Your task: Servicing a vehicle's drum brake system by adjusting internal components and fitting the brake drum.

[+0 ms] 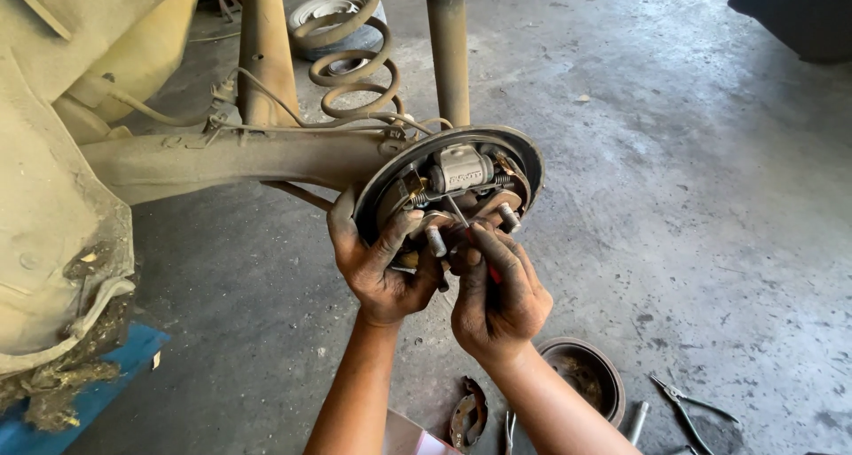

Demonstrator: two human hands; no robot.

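At the centre of the frame, the left hand (382, 269) is gripping the lower left rim of the drum brake backing plate (524, 158), fingers closed around its edge, while the right hand (497, 295) is clamping a red-handled screwdriver (466, 229) whose tip is reaching up toward the wheel cylinder (461, 168). Below, along the bottom edge on the concrete floor (692, 180), a removed brake drum (587, 375), a brake shoe (468, 412) and pliers (683, 403) are lying; a coil spring (351, 55) is standing at upper centre.
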